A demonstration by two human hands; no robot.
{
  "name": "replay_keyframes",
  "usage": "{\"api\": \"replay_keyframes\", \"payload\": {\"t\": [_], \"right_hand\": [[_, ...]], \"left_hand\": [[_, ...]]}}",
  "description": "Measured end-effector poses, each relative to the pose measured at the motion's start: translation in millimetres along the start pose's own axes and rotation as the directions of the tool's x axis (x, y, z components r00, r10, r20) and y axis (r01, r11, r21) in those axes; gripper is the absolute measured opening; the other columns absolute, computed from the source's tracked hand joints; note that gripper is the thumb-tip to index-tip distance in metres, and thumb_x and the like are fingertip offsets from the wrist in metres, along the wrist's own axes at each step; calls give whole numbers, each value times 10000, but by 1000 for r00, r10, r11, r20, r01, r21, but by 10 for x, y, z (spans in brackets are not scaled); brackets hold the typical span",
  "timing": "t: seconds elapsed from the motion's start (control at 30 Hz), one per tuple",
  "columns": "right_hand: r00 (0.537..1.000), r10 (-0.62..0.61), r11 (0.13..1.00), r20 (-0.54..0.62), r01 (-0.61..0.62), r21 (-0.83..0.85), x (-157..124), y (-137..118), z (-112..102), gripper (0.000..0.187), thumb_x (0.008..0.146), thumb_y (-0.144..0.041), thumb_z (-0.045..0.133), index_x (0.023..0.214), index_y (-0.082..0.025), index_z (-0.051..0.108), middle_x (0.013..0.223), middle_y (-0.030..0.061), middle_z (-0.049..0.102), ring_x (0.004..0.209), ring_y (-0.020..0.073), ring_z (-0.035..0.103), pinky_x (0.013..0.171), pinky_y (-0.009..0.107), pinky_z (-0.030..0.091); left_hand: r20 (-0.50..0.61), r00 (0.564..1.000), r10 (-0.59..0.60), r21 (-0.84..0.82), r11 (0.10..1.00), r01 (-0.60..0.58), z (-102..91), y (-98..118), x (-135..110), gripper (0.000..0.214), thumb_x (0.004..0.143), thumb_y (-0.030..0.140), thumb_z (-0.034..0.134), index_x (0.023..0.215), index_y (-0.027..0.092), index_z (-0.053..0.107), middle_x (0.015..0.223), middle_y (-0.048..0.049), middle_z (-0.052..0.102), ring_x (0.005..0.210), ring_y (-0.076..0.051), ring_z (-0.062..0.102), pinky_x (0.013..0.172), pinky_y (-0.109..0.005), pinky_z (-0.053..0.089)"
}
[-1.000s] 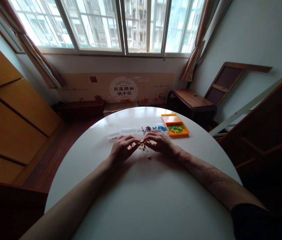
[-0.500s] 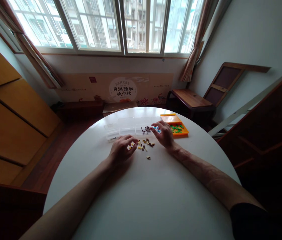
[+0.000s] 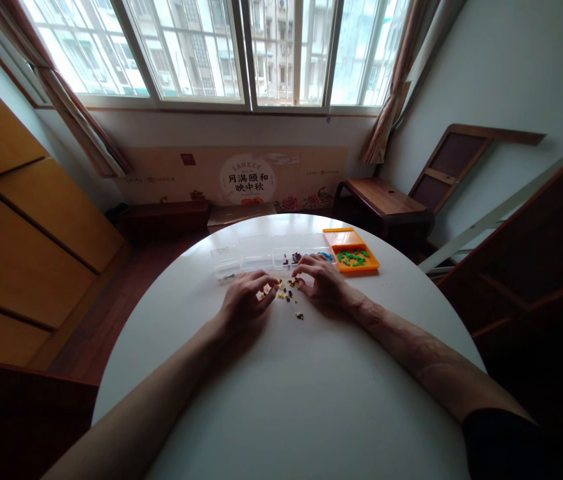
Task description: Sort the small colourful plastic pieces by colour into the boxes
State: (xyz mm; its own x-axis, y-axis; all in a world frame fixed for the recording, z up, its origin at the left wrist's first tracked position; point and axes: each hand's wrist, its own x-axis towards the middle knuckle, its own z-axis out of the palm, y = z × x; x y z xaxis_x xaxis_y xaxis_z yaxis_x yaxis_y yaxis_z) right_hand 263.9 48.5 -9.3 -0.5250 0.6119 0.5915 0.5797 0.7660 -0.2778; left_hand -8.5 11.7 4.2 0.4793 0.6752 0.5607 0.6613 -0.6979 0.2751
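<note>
We see the white round table [image 3: 281, 387] filling the lower middle of the frame. Across its far part, at the centre of the frame, lies the clear compartment box [image 3: 258, 261], its lid laid back. Below it, right of centre, is our right hand [image 3: 323, 280], thumb and forefinger apart beside the loose pieces; our left hand [image 3: 244, 295] is just left of centre, thumb and fingertips close together, and we cannot tell whether they pinch a piece. The open orange box [image 3: 360, 269] sits right of centre. Between our hands lies the mixed scatter of loose yellow and dark pieces [image 3: 289, 293]. The green pieces [image 3: 354, 257] are in the orange box, the blue pieces [image 3: 328, 256] in the rightmost clear compartment, partly behind our right hand, and the dark pieces [image 3: 296, 257] in the compartment next to it. We judge those three lots set apart by colour, while the scatter is left to deal with, along with the small lone cluster [image 3: 300, 316] lying nearer us, just below centre.
</note>
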Motion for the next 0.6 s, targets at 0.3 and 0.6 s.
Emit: {"api": "replay_keyframes", "payload": {"t": [0.3, 0.6], "right_hand": [[1000, 24, 999, 1, -24, 32, 0, 29, 16, 154, 951, -143, 765, 1015, -276, 806, 1095, 50, 759, 1078, 264, 692, 1024, 462, 511], [999, 44, 999, 3, -44, 25, -1, 37, 19, 114, 977, -159, 763, 972, -267, 798, 1068, 45, 754, 1025, 241, 686, 975, 429, 501]], "left_hand": [[10, 1000, -8, 4, 1000, 8, -4, 8, -4, 152, 1054, 294, 645, 1042, 255, 792, 1036, -36, 812, 864, -200, 747, 856, -355, 545], [8, 1000, -3, -8, 1000, 3, -1, 0, -3, 143, 1043, 275, 652, 1044, 253, 793, 1030, -26, 809, 850, -199, 738, 852, -355, 545]]}}
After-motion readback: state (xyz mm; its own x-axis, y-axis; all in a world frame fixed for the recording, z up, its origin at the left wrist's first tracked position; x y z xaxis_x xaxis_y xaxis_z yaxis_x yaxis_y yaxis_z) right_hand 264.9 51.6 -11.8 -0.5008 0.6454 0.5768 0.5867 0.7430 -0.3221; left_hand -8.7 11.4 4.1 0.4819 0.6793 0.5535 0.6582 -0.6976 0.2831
